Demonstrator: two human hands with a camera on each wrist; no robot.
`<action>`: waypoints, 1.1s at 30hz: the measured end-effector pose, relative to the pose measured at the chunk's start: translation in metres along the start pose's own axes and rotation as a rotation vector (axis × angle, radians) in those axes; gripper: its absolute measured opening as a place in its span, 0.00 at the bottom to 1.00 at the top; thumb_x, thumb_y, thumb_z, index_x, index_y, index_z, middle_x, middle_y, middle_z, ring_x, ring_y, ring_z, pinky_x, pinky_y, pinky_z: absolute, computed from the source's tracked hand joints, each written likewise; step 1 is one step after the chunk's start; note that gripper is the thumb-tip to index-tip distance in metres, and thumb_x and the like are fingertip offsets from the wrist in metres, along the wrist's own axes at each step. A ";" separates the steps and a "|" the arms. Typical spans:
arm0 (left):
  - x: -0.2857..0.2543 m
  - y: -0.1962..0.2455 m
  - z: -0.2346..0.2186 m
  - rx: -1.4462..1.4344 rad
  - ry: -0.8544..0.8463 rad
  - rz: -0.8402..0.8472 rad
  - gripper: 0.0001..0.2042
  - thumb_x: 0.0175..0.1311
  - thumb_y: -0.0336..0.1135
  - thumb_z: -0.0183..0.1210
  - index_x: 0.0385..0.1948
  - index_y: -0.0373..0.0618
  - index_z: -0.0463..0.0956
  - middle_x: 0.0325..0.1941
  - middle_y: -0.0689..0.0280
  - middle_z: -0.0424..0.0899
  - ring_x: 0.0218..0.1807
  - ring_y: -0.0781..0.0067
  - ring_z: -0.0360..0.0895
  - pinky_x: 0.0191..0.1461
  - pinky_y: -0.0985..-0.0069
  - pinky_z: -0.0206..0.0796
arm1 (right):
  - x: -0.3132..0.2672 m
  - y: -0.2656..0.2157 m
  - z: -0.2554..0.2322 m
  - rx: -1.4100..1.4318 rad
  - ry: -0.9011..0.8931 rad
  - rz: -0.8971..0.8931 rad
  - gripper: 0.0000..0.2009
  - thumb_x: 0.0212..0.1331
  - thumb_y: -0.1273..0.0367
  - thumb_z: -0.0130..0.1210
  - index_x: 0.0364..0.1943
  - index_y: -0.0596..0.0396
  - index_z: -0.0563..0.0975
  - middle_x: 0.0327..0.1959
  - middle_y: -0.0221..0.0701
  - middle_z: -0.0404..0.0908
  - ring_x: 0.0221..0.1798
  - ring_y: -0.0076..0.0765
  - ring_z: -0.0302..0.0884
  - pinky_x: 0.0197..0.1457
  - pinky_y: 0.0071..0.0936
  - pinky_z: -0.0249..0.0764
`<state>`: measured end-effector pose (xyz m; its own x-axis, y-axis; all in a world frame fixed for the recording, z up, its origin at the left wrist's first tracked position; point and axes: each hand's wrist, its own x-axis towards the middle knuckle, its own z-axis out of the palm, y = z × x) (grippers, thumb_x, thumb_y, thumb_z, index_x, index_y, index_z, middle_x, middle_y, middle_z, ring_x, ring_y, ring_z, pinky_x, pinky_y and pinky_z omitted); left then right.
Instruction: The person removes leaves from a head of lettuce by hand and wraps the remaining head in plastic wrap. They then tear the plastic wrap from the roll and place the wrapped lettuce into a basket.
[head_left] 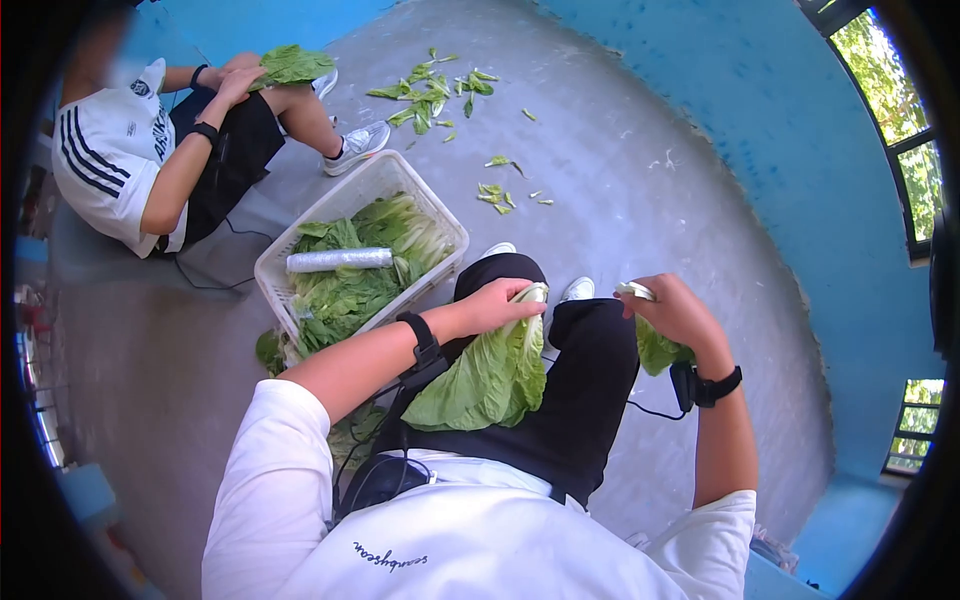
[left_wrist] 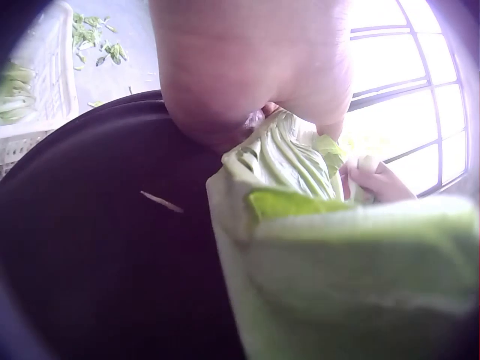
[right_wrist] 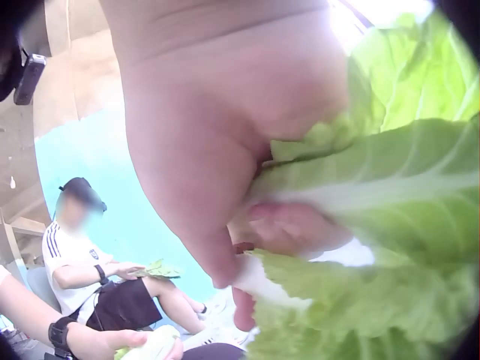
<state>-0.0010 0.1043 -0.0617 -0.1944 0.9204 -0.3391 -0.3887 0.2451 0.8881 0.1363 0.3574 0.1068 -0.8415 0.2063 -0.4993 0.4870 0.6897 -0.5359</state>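
I sit with a leafy cabbage head (head_left: 490, 375) on my lap. My left hand (head_left: 500, 305) grips its pale stem end, and in the left wrist view the cabbage head (left_wrist: 300, 187) fills the lower right below my palm. My right hand (head_left: 675, 312) is held out to the right of my knees and grips a torn-off green leaf (head_left: 660, 350) by its white stalk. In the right wrist view that leaf (right_wrist: 390, 217) runs across my curled fingers (right_wrist: 300, 229).
A white plastic crate (head_left: 300, 235) of cabbages stands on the concrete floor by my left knee, with a foil-wrapped roll (head_left: 340, 260) lying on top. Another seated person (head_left: 150, 150) holds a leaf at upper left. Leaf scraps (head_left: 430, 95) litter the floor ahead. Blue walls surround the space.
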 end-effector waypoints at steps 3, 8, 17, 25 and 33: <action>-0.001 0.004 0.001 -0.016 -0.014 -0.005 0.12 0.77 0.40 0.58 0.51 0.42 0.76 0.46 0.67 0.86 0.49 0.77 0.83 0.55 0.74 0.76 | -0.015 -0.014 0.004 0.153 0.019 -0.037 0.14 0.69 0.62 0.60 0.37 0.61 0.86 0.26 0.35 0.86 0.30 0.34 0.79 0.41 0.34 0.75; -0.016 0.025 0.008 -0.233 -0.040 -0.071 0.16 0.79 0.42 0.55 0.59 0.42 0.70 0.52 0.59 0.86 0.49 0.74 0.84 0.56 0.71 0.77 | -0.054 -0.043 0.008 0.331 0.050 -0.196 0.12 0.72 0.65 0.58 0.38 0.61 0.86 0.27 0.30 0.83 0.32 0.29 0.77 0.43 0.31 0.74; -0.055 0.071 0.028 -0.689 -0.074 0.050 0.23 0.80 0.42 0.37 0.68 0.38 0.62 0.51 0.55 0.81 0.63 0.54 0.78 0.68 0.56 0.71 | -0.089 -0.026 0.046 1.057 0.025 -0.118 0.08 0.75 0.71 0.50 0.37 0.59 0.77 0.33 0.27 0.79 0.37 0.22 0.75 0.46 0.25 0.73; -0.085 0.138 0.081 -0.474 0.037 0.101 0.28 0.79 0.47 0.47 0.73 0.39 0.59 0.61 0.55 0.78 0.66 0.63 0.75 0.72 0.62 0.65 | -0.101 -0.041 0.041 1.000 0.093 -0.142 0.06 0.72 0.71 0.53 0.39 0.58 0.78 0.32 0.24 0.76 0.37 0.19 0.73 0.41 0.23 0.71; -0.072 0.134 0.106 0.478 0.267 0.465 0.22 0.60 0.41 0.74 0.48 0.43 0.71 0.43 0.67 0.68 0.45 0.75 0.68 0.49 0.75 0.63 | -0.089 -0.044 0.054 0.944 0.289 -0.301 0.07 0.65 0.71 0.63 0.41 0.59 0.79 0.31 0.25 0.77 0.34 0.19 0.70 0.39 0.23 0.68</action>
<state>0.0566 0.1029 0.1151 -0.4810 0.8713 0.0977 0.2133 0.0082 0.9769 0.2026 0.2711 0.1381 -0.9224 0.3601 -0.1399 0.1270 -0.0594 -0.9901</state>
